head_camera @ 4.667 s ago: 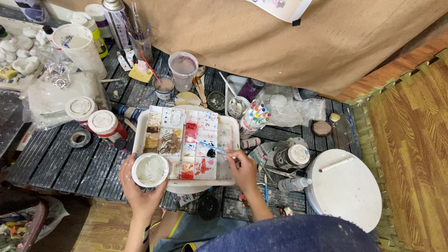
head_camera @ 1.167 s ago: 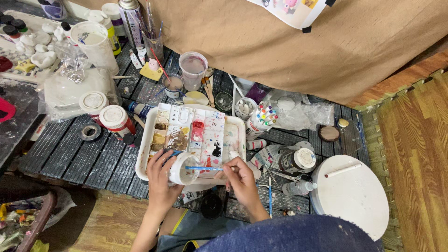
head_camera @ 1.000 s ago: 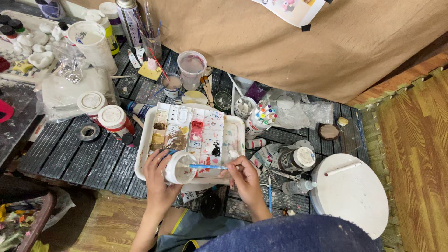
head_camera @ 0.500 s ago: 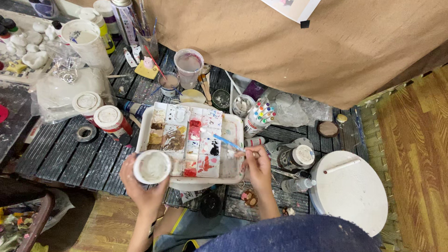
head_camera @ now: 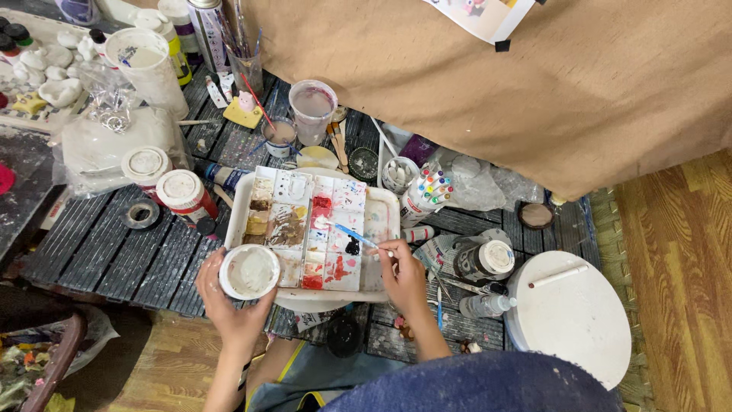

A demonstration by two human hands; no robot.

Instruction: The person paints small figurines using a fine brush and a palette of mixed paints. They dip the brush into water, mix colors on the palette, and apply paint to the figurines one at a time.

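Small white round pot sits cupped in the left hand, at the paint palette tray's near-left corner. Right hand pinches a blue-handled brush, tip over the tray's wells.

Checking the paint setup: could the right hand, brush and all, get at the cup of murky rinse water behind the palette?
Probably yes. The right hand holds the brush over the palette; the rinse cup stands open-topped beyond it, with only low jars between.
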